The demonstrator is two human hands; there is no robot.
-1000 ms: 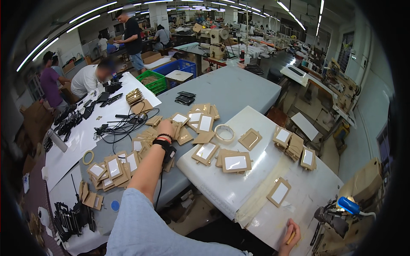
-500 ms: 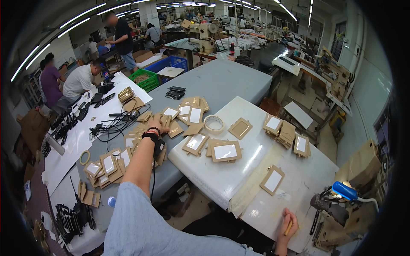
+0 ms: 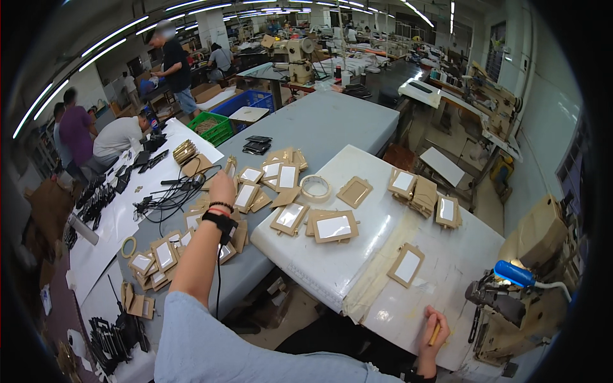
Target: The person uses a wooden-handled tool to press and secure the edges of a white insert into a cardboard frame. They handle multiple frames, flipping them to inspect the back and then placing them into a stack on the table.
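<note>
My left hand (image 3: pixel 222 188) reaches over a pile of tan card holders with white windows. Its fingers are closed, and a tan card holder (image 3: pixel 230 166) sticks up just beyond them; the grip itself is partly hidden. At the lower right, my right hand (image 3: pixel 431 330) rests by the white table's front edge, closed around a short yellow stick (image 3: pixel 435 334) whose kind I cannot make out. Ahead of it lies a single card holder (image 3: pixel 405 265). More card holders (image 3: pixel 335 226) lie farther left on the white table, beside a roll of clear tape (image 3: pixel 315 187).
A sewing machine with a blue lamp (image 3: pixel 514 273) stands at the right. Black cables (image 3: pixel 182 191) coil beside the pile. Stacked holders (image 3: pixel 423 196) sit toward the back right. Black pieces (image 3: pixel 258 144) lie on the grey table (image 3: pixel 325 127). Several people work at the far left.
My left hand has drawn slightly left and its spread fingers have closed, with a card holder now raised at their tips. The right hand keeps its yellow stick. The view has shifted slightly.
</note>
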